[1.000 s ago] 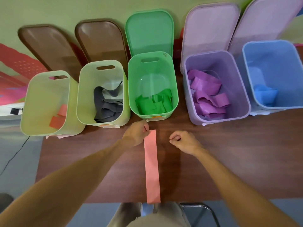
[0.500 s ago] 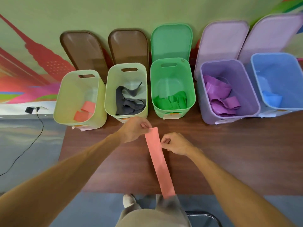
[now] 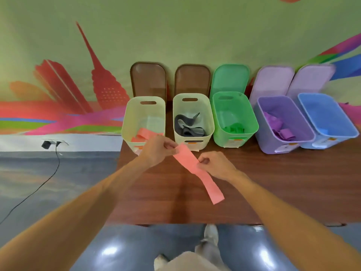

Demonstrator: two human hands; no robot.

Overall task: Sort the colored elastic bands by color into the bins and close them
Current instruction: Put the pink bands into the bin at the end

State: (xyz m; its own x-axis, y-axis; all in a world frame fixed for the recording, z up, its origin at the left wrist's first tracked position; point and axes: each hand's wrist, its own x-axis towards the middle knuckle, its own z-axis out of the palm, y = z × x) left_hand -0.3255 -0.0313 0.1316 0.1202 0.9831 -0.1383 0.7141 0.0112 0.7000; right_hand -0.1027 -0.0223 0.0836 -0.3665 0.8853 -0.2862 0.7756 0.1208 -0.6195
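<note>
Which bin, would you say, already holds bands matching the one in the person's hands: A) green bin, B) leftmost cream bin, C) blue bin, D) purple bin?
B: coral bands lie in the leftmost cream bin, the same colour as the long band that the left hand and right hand pinch.

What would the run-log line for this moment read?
left hand: pinches far end of pink band | right hand: pinches its middle | likely target: leftmost bin, pink bands inside
</note>
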